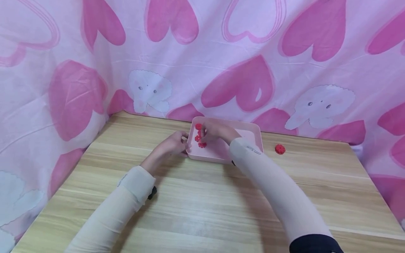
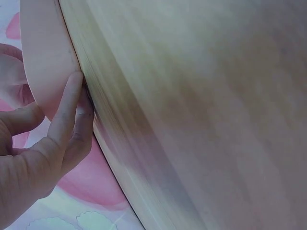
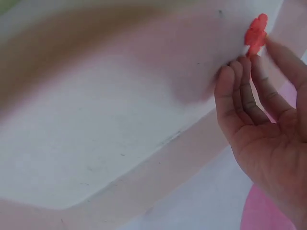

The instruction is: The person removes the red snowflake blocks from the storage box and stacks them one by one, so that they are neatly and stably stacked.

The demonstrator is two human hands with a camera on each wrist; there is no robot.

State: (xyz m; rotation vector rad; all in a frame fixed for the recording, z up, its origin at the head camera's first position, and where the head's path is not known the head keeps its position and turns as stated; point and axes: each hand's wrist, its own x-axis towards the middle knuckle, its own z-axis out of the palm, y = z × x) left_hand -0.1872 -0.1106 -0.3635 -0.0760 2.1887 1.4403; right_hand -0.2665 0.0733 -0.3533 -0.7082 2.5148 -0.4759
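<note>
A shallow pink tray point(image 1: 218, 158) sits toward the back of the table. My left hand point(image 1: 174, 143) grips its left edge, the fingers spread along the outer wall and the thumb at the rim. Over the tray's left part, my right hand point(image 1: 215, 130) pinches a red snowflake disc point(image 3: 255, 36) between thumb and index finger; the other fingers stay bent beside it. Several red discs point(image 1: 198, 126) form a row along the tray's left side, partly hidden behind the right hand.
Another red disc, or a small stack point(image 1: 280, 149), lies on the wooden table point(image 1: 196, 207) to the right of the tray. A pink cloth point(image 1: 186, 70) with hearts hangs behind the table's back edge and down its left side.
</note>
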